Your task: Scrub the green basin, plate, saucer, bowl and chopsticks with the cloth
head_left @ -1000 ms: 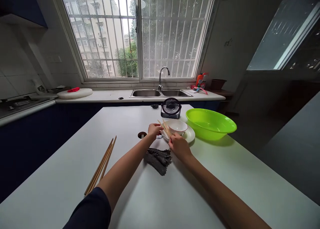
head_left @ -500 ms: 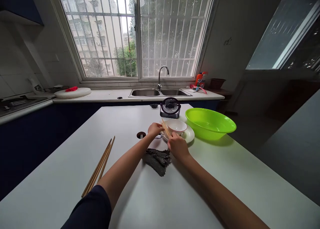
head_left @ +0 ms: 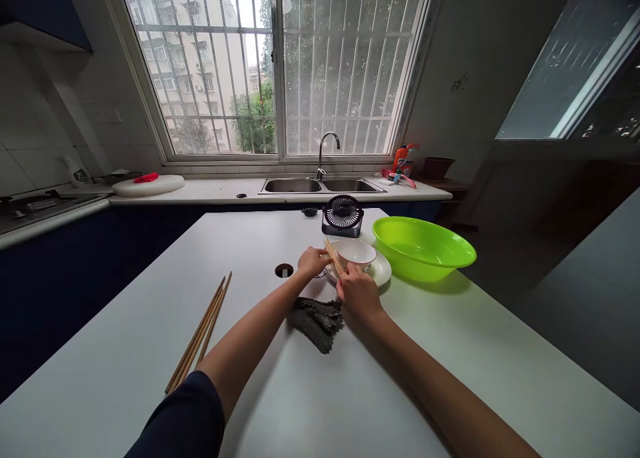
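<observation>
A small bundle of pale chopsticks [head_left: 334, 258] slants over the left side of a white plate [head_left: 384, 275]. My left hand [head_left: 312, 263] pinches the bundle from the left, near its upper part. Around its lower end my right hand [head_left: 358, 288] is closed, just in front of the plate. On the plate sits a white bowl [head_left: 356, 251] with a thin dark rim. A crumpled dark grey cloth [head_left: 316, 325] lies on the table below my hands. Farther left rest several longer brown chopsticks [head_left: 200, 335], beside my left forearm.
A bright green basin [head_left: 424, 248] stands right of the plate. Behind the bowl is a small black fan [head_left: 343, 216], with a dark scouring pad [head_left: 309, 212] next to it. The white table [head_left: 270, 391] has a round hole [head_left: 284, 271]. A double sink [head_left: 293, 186] lies beyond.
The whole view has shifted slightly. Both hands keep the pale chopsticks in nearly the same place over the plate; the other things have not moved.
</observation>
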`<state>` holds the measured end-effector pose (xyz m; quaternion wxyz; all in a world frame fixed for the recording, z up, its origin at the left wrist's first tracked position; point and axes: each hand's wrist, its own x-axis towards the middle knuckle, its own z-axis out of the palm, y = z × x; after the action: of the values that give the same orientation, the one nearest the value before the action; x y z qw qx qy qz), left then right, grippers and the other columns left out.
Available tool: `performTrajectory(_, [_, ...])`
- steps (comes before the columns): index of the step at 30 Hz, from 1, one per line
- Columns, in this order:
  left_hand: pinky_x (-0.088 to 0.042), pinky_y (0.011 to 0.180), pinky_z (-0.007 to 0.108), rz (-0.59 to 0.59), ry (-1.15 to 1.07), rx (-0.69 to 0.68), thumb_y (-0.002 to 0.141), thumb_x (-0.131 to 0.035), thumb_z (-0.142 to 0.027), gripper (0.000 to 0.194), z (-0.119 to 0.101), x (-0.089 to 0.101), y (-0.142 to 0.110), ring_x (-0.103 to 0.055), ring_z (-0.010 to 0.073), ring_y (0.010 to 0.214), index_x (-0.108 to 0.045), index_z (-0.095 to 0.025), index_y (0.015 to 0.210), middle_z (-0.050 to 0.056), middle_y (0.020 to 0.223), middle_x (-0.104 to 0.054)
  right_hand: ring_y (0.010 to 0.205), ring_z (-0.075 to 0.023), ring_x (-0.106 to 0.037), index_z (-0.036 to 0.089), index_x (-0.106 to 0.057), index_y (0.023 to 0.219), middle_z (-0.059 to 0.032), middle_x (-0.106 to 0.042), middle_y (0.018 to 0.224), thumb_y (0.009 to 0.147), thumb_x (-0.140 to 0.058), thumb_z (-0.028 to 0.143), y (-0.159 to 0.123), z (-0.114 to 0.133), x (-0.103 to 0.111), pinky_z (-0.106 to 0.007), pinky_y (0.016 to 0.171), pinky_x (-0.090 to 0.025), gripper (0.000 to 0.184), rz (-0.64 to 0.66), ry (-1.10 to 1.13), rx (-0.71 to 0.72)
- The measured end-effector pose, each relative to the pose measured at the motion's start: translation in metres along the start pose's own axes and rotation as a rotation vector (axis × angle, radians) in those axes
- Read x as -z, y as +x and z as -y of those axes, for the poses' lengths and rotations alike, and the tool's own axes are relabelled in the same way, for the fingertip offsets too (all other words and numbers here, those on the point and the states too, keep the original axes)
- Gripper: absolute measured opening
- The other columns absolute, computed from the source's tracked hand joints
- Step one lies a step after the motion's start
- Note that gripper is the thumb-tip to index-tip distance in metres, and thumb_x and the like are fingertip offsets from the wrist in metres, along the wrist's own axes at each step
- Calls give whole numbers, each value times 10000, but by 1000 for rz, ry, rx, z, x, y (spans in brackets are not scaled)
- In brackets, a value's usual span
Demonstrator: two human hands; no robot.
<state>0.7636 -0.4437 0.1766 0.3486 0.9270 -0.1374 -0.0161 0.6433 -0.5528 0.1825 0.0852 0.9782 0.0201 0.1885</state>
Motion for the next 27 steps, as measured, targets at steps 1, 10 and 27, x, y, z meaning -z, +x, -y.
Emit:
performTrajectory(1, [-458,778,262,-4,12,-1,832,-676,-460,377,-1,0,-1,-666,242,1043,-742,-279,1156,84,1148,-711,891,-244,-605,100,-703,994,-162,-665,1023,913,-513,168,0,0,0,-307,677,-440,217,1,-9,0])
performTrajectory(10, [-459,830,279,7,101,-39,857,-642,-462,351,-8,6,-7,-646,246,1071,-730,-339,1173,75,1172,-679,952,-282,-587,76,-684,1064,-177,-651,1035,910,-502,160,-1,-1,0,-348,730,-423,252,8,-24,19])
performTrajectory(27, [-456,889,296,-60,66,-123,898,-616,-389,382,-13,42,-25,-640,229,1030,-688,-246,1245,94,1156,-627,1007,-290,-579,83,-664,1091,-182,-642,1085,932,-483,191,-1,1,5,-356,782,-416,264,-4,35,22])
